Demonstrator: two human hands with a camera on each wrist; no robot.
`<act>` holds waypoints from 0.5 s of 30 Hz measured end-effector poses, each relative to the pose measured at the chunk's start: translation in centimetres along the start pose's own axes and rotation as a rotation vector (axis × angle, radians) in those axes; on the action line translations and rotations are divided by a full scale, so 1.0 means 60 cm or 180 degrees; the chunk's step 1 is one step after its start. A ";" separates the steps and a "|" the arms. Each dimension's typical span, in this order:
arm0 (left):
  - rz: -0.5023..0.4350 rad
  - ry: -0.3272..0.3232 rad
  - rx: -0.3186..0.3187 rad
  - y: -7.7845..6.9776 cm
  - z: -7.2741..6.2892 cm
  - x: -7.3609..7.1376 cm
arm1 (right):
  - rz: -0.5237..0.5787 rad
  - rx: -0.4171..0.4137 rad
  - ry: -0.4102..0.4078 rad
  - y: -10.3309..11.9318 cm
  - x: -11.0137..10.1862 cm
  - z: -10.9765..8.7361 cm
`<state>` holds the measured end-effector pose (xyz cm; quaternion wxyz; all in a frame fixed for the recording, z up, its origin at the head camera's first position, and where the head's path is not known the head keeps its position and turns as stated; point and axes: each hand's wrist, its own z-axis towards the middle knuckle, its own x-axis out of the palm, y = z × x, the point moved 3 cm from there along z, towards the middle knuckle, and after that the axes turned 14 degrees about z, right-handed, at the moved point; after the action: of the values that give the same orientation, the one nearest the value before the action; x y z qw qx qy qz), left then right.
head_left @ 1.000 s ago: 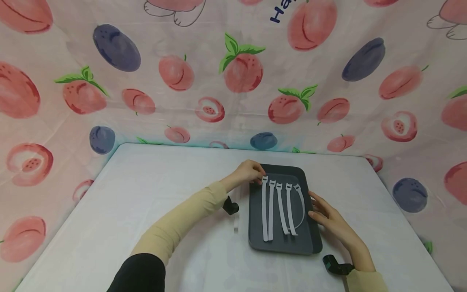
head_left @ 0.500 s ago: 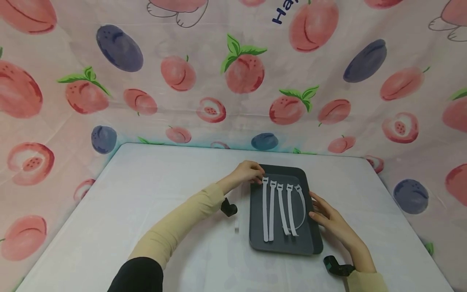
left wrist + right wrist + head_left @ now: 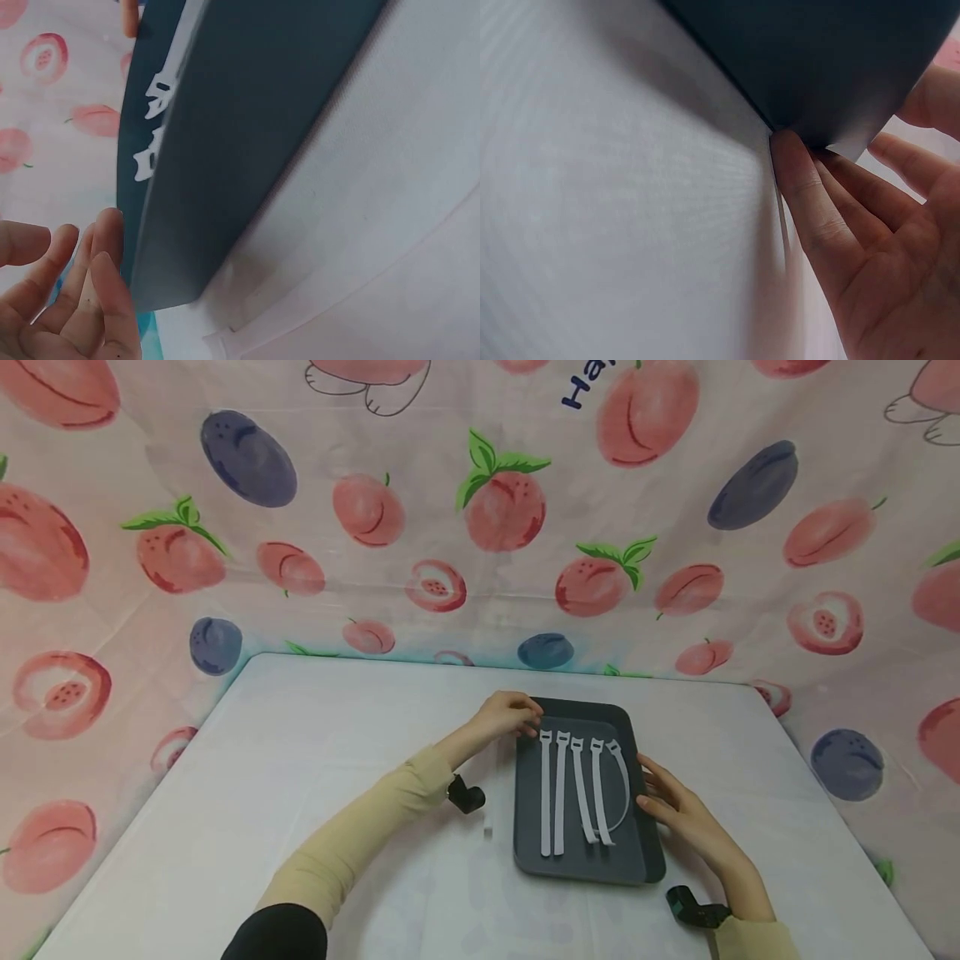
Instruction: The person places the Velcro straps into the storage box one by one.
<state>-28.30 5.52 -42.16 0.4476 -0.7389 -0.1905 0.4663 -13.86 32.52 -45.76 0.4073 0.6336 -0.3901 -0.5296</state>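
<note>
Several white cable straps (image 3: 558,793) with slotted heads lie lengthwise in a dark grey tray (image 3: 648,860). The rightmost strap (image 3: 624,793) bows into a curve; the others lie fairly straight. At the tray's far left corner is my left hand (image 3: 508,714), its fingertips by the rim near the leftmost strap's head. In the left wrist view, the left fingers (image 3: 109,300) are loosely bent, thumb apart, holding nothing. My right hand (image 3: 686,814) rests against the tray's right side with extended fingers (image 3: 810,195); in the right wrist view they touch its outer wall.
Another white strap (image 3: 488,818) lies on the white tabletop (image 3: 360,710) just left of the tray, partly hard to make out against it. A fruit-printed cloth (image 3: 435,510) hangs behind and along the sides. Each wrist wears a black camera (image 3: 467,795).
My left hand has drawn slightly left, away from the leftmost strap's head. That head now sits a little nearer me. The right hand stays at the tray's side.
</note>
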 end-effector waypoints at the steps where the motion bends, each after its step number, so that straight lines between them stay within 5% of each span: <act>1: -0.0023 -0.0010 0.0017 -0.001 -0.003 -0.001 | -0.0001 -0.0004 0.0004 0.000 0.000 0.000; 15: -0.0354 -0.0241 0.0117 0.008 -0.036 -0.027 | 0.0051 -0.0049 0.0025 0.003 -0.001 -0.002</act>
<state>-27.31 3.09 -41.38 0.4789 -0.7005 -0.2395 0.4717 -13.76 32.50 -45.57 0.4180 0.6294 -0.3894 -0.5269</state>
